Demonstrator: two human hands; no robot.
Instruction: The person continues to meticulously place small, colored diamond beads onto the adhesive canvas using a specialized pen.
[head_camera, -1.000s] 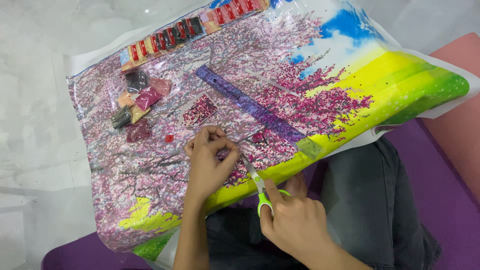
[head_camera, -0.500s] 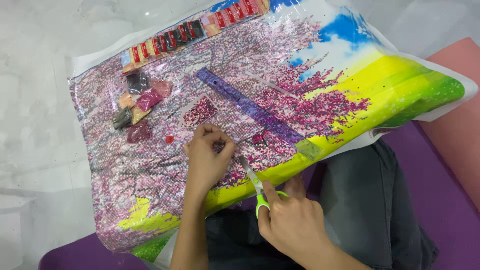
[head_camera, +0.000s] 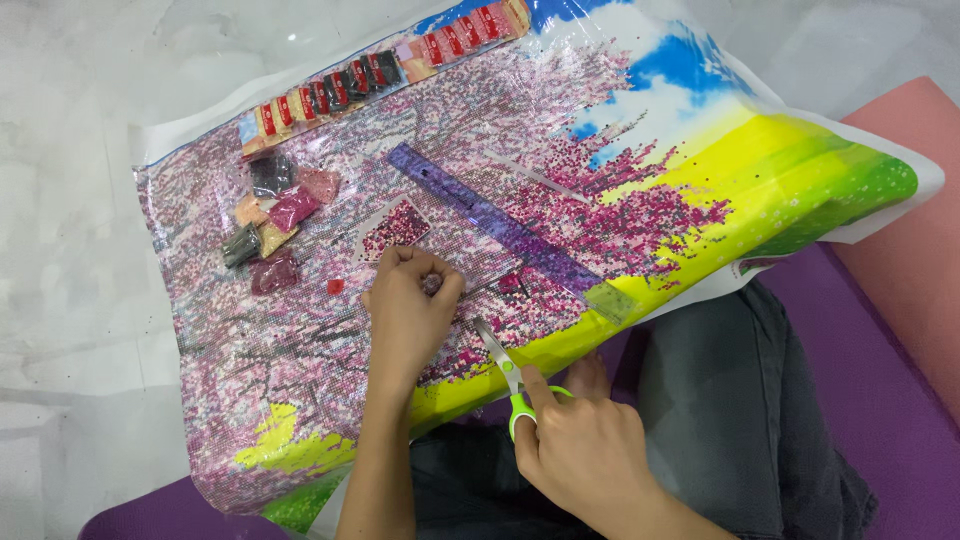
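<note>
A large diamond-painting canvas (head_camera: 620, 170) with pink blossom trees, blue sky and a yellow-green field lies across my lap. My left hand (head_camera: 408, 310) rests on the canvas with its fingers curled, pinching the clear cover film near a small pink bead. My right hand (head_camera: 585, 450) grips green-handled scissors (head_camera: 505, 375); their blades point up-left onto the canvas, just right of my left hand. A long purple ruler (head_camera: 500, 230) lies diagonally above both hands.
Several small bags of coloured beads (head_camera: 275, 220) lie at the canvas's left side, beside a small tray of pink beads (head_camera: 395, 228). A colour-key strip (head_camera: 380, 65) runs along the top edge. A purple mat (head_camera: 880, 400) and pale marble floor (head_camera: 70, 300) surround me.
Both hands stay where they were. The scissor blades have edged slightly further onto the canvas near my left hand.
</note>
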